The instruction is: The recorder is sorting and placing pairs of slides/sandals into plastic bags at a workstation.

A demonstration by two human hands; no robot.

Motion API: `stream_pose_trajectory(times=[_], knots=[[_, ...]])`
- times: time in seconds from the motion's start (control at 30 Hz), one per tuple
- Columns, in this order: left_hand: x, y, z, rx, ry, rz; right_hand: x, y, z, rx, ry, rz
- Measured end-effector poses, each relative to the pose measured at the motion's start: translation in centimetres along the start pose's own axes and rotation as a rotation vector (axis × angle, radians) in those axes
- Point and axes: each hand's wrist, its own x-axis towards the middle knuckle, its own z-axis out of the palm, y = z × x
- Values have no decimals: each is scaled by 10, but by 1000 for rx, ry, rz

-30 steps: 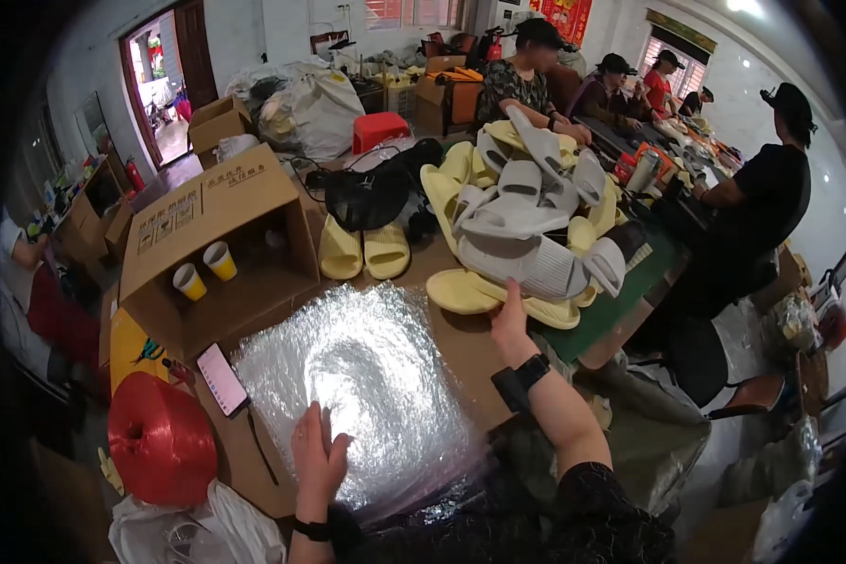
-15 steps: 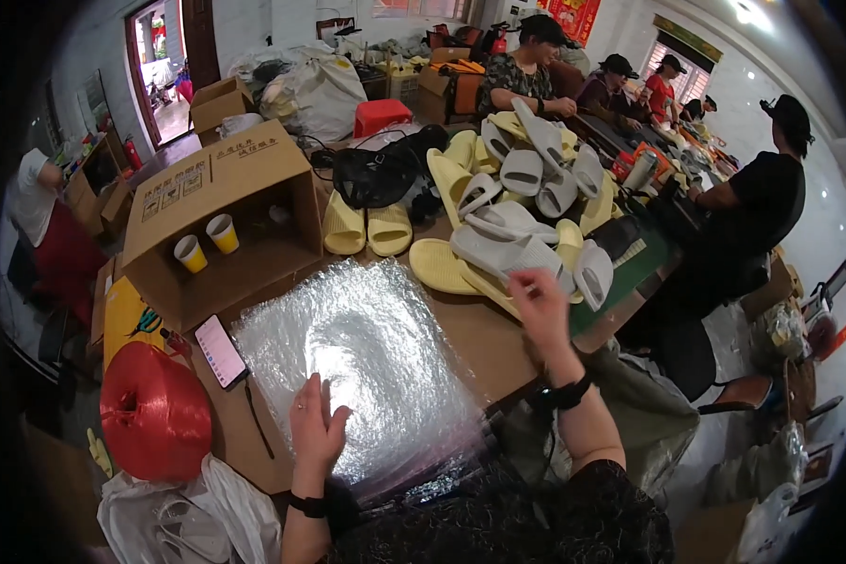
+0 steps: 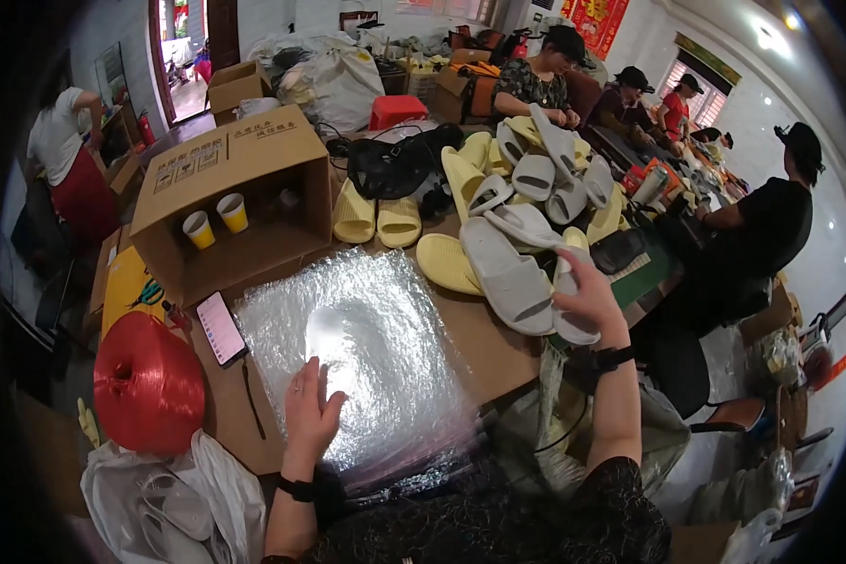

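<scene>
In the head view, the right hand (image 3: 594, 293) is curled round a grey slipper (image 3: 575, 326), gripping it, at the near edge of a heap of grey and yellow slippers on the table (image 3: 500, 352); just left of it lies a second grey slipper (image 3: 509, 287), tilted, beside a yellow slipper (image 3: 446, 263); the left hand (image 3: 312, 411) is open and holds nothing, its fingers spread over a stack of shiny clear plastic sheets (image 3: 395, 310), though I cannot tell how firmly it touches them; left of the sheets lie a phone (image 3: 220, 329) and a big red roll of twine (image 3: 164, 395); behind them a cardboard box (image 3: 244, 150) lies open toward the person, with two yellow-and-white cups (image 3: 233, 214) inside; a pair of yellow slippers (image 3: 399, 224) stands just right of the box.
</scene>
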Motion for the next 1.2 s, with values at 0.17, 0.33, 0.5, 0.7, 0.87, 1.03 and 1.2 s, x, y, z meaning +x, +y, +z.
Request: stream_pose_trajectory(times=[0.17,0.33,0.5,0.7,0.87,1.03,1.2], knots=[[1,1,1,-43,-24,-29,15,-25,22,-217,-173,-216],[4,4,0,-18,-16,-25,11,-23,47,-379,-264,-311],[1,-4,2,-32,7,20,-16,-52,51,-335,-338,-202],[0,-1,-2,-22,13,11,-40,-27,53,-121,-199,-147],[-5,-1,-7,4,6,-25,-49,-70,7,508,74,214],[-2,-6,2,-47,-25,-25,-77,-111,-29,1350,-253,226],[-3,-11,4,22,-34,16,-86,-150,-23,1635,-433,228]])
